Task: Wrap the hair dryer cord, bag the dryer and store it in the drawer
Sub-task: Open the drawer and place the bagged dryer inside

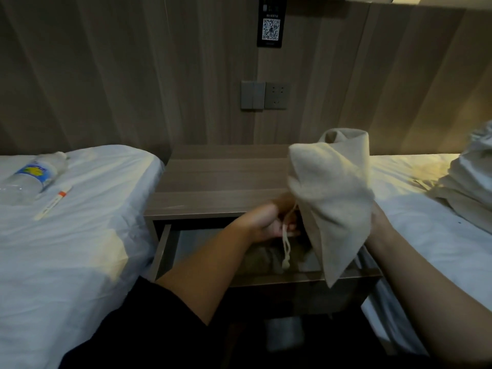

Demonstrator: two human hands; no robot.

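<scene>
A beige cloth drawstring bag [332, 193] is held up above the open drawer [165, 251] of the nightstand [221, 182]. The bag bulges at the top; the hair dryer itself is hidden. My left hand [269, 222] grips the bag's mouth on the left, where the white drawstring [286, 246] hangs down with a knot at its end. My right hand [378, 222] holds the bag from behind on the right, mostly covered by the cloth. Inside the drawer lies a folded brownish cloth item [263, 258].
White beds stand on both sides. On the left bed lie a plastic water bottle [32, 177] and a thin white packet with an orange band [53, 202]. Folded linens [471, 179] pile up on the right bed. Wall switches and a socket [266, 95] sit above the nightstand.
</scene>
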